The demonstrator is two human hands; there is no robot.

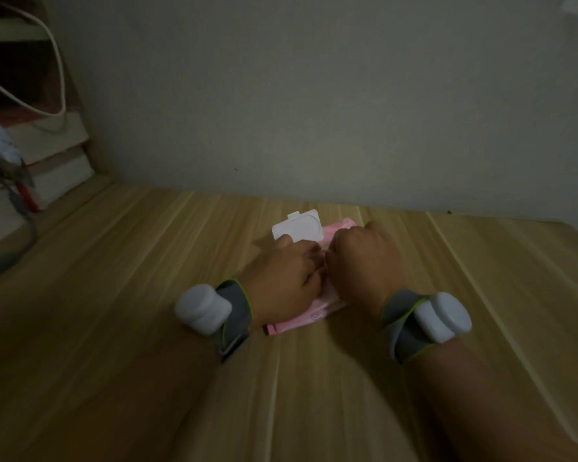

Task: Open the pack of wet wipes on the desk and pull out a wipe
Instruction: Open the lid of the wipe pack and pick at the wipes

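Pink wet-wipe pack (309, 316) lying flat near the middle of the worktop (114, 295), toward its back edge by the wall, long axis running from the near-left to the far-right. White flip lid (297, 228) stands raised at the far end. Left hand (281, 278) presses on the pack's left side, fingers curled; right hand (364, 258) is fisted over the opening, its grip hidden, so a pinched wipe cannot be confirmed. Bare worktop lies open on every side.

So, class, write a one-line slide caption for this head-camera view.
Both hands, left hand and right hand, work on a pink wet wipes pack with its white lid flipped open on a wooden desk.
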